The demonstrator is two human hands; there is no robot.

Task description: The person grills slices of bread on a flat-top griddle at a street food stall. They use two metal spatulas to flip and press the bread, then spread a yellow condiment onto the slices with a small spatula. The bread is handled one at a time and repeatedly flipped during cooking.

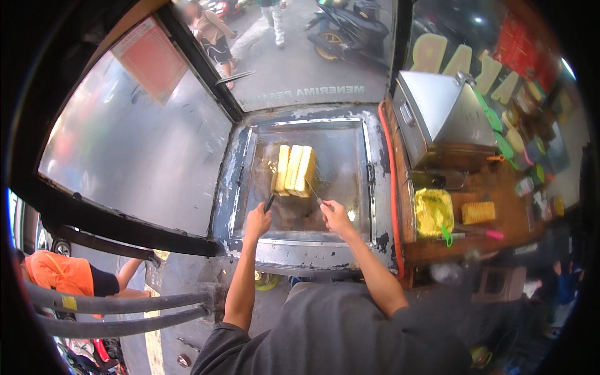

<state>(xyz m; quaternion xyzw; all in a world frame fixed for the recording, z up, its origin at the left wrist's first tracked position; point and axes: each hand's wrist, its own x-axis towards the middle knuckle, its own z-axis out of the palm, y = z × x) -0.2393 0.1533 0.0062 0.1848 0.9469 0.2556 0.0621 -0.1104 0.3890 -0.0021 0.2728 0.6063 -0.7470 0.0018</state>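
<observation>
Three slabs of yellow bread (295, 170) stand on edge, side by side, on a flat metal griddle (337, 150). My left hand (258, 222) grips the dark handle of a spatula (270, 199), whose blade lies against the left side of the bread. In my right hand (336, 217) is a thin metal utensil (314, 191), perhaps a knife or a second spatula; its tip touches the bread's right side. Small yellow bits lie on the griddle left of the bread.
Right of the griddle runs an orange hose (390, 187). Beyond it, a wooden counter (508, 183) carries a metal box (440, 117), a tub of yellow spread (433, 211) and another bread slab (478, 213). Glass panes (140, 140) enclose the left and front. People and a motorbike (349, 33) are outside.
</observation>
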